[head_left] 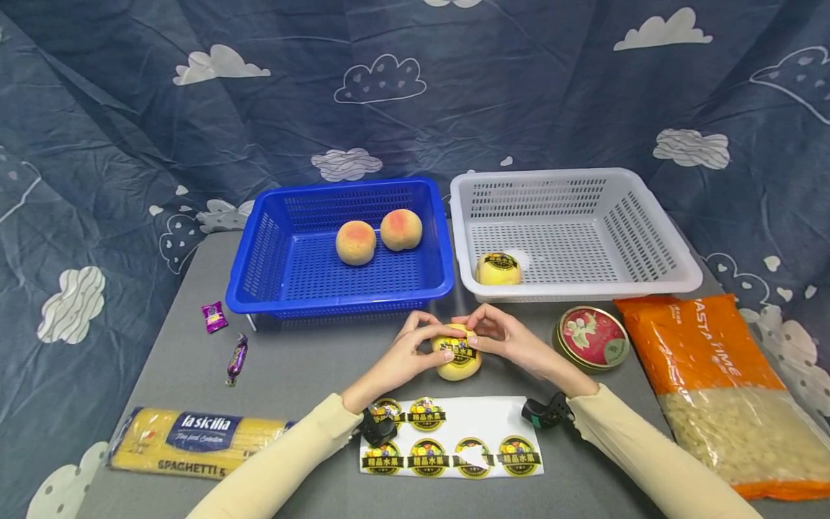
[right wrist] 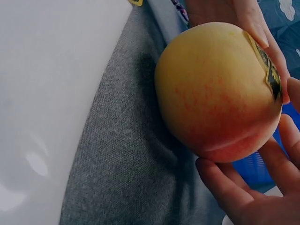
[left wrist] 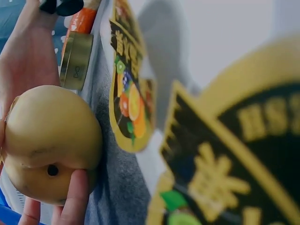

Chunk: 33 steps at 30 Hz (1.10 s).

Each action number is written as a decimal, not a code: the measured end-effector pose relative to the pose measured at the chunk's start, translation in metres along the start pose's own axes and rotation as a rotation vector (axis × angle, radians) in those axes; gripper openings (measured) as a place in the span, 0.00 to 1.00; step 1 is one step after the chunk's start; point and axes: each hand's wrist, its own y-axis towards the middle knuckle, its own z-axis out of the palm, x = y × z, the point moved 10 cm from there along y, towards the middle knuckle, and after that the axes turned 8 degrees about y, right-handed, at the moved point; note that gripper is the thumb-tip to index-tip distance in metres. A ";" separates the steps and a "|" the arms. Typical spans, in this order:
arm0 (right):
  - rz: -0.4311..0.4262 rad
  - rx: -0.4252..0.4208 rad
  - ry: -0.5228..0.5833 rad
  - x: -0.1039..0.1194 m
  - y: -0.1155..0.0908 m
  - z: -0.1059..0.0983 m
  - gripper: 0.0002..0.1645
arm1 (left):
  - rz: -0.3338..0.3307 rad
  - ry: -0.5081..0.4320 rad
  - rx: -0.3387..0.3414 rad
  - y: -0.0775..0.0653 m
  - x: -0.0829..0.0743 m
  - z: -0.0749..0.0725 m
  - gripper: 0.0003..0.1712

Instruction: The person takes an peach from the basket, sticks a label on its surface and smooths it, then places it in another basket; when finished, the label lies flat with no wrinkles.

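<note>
Between both hands a yellow peach (head_left: 459,371) is held just above or on the grey table. A round black-and-gold fruit sticker (head_left: 460,351) lies on its upper side. My left hand (head_left: 411,347) grips the peach from the left, its thumb on the sticker. From the right, my right hand (head_left: 512,342) holds it with thumb and fingertips by the sticker's edge. The left wrist view shows the underside of the peach (left wrist: 51,126) with a small dark hole; in the right wrist view the peach (right wrist: 211,93) has a reddish blush.
A sticker sheet (head_left: 493,414) lies in front. Behind stand a blue basket (head_left: 344,303) with two peaches and a white basket (head_left: 583,292) with one stickered peach. A round tin (head_left: 591,339) and pasta bag (head_left: 733,404) are right; candies (head_left: 237,359) and spaghetti (head_left: 201,441) left.
</note>
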 end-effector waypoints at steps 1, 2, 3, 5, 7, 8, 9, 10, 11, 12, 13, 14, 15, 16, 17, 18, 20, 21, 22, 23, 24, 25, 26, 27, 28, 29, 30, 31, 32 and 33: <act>-0.004 0.000 -0.006 0.000 0.000 0.000 0.13 | -0.006 0.003 -0.007 0.000 0.001 0.000 0.19; -0.009 0.003 -0.010 0.001 0.000 0.000 0.14 | -0.014 0.007 -0.012 0.001 0.003 0.000 0.19; -0.014 0.007 -0.015 0.001 0.000 0.001 0.13 | -0.024 0.015 -0.018 0.001 0.004 0.000 0.20; -0.019 0.020 -0.020 0.002 0.000 0.002 0.12 | -0.032 0.026 -0.026 0.001 0.004 0.002 0.21; -0.024 0.044 -0.033 0.003 -0.001 0.005 0.12 | -0.040 0.049 -0.035 0.000 0.003 0.003 0.22; -0.028 0.057 -0.044 0.004 -0.002 0.006 0.12 | -0.042 0.076 -0.039 0.000 0.002 0.004 0.24; -0.029 0.070 -0.052 0.005 -0.003 0.008 0.13 | -0.039 0.100 -0.044 0.000 0.001 0.005 0.25; -0.031 0.083 -0.055 0.005 -0.003 0.010 0.14 | -0.033 0.126 -0.049 0.000 -0.001 0.005 0.26; -0.034 0.095 -0.057 0.006 -0.003 0.012 0.16 | -0.027 0.156 -0.055 -0.001 -0.003 0.006 0.26; -0.038 0.103 -0.059 0.006 -0.004 0.014 0.17 | -0.025 0.183 -0.059 -0.001 -0.004 0.006 0.27; -0.041 0.108 -0.054 0.007 -0.004 0.015 0.19 | -0.020 0.204 -0.065 -0.001 -0.005 0.007 0.28; -0.045 0.111 -0.049 0.006 -0.004 0.016 0.20 | -0.016 0.221 -0.069 -0.001 -0.006 0.007 0.28; -0.045 0.112 -0.040 0.006 -0.004 0.017 0.21 | -0.014 0.218 -0.071 -0.001 -0.007 0.007 0.28; -0.050 0.113 -0.036 0.007 -0.004 0.017 0.22 | -0.013 0.216 -0.069 -0.001 -0.008 0.007 0.28; -0.051 0.109 -0.036 0.007 -0.004 0.017 0.22 | -0.011 0.211 -0.068 0.000 -0.008 0.007 0.28; -0.053 0.109 -0.034 0.007 -0.004 0.016 0.22 | -0.009 0.202 -0.063 0.000 -0.008 0.007 0.27; -0.055 0.118 -0.029 0.007 -0.004 0.016 0.21 | -0.004 0.175 -0.041 0.001 -0.007 0.007 0.26; -0.053 0.123 -0.028 0.007 -0.004 0.016 0.21 | -0.002 0.155 -0.027 0.002 -0.007 0.007 0.25; -0.051 0.131 -0.030 0.006 -0.004 0.015 0.21 | 0.001 0.136 -0.013 0.002 -0.005 0.006 0.25; -0.049 0.139 -0.035 0.005 -0.004 0.016 0.20 | 0.003 0.118 0.000 0.002 -0.005 0.006 0.24; -0.051 0.144 -0.043 0.005 -0.004 0.016 0.20 | 0.001 0.097 0.013 0.003 -0.003 0.005 0.24; -0.056 0.146 -0.059 0.005 -0.004 0.016 0.21 | -0.003 0.076 0.025 0.003 -0.002 0.005 0.23; -0.062 0.143 -0.084 0.005 -0.005 0.017 0.22 | -0.006 0.056 0.032 0.003 -0.001 0.004 0.23; -0.068 0.136 -0.114 0.005 -0.005 0.017 0.23 | -0.010 0.042 0.037 0.003 0.000 0.004 0.23; -0.074 0.127 -0.144 0.005 -0.005 0.018 0.25 | -0.016 0.031 0.041 0.003 0.001 0.003 0.23; -0.079 0.118 -0.162 0.005 -0.004 0.018 0.26 | -0.023 0.017 0.041 0.002 0.002 0.002 0.23; -0.081 0.110 -0.171 0.005 -0.004 0.018 0.28 | -0.029 -0.001 0.040 0.002 0.002 0.002 0.23; -0.080 0.105 -0.173 0.005 -0.004 0.018 0.29 | -0.033 -0.013 0.039 0.002 0.003 0.002 0.22; -0.078 0.104 -0.166 0.005 -0.004 0.018 0.29 | -0.036 -0.023 0.039 0.002 0.003 0.001 0.22; -0.075 0.105 -0.149 0.005 -0.004 0.018 0.29 | -0.040 -0.029 0.040 0.002 0.003 0.001 0.21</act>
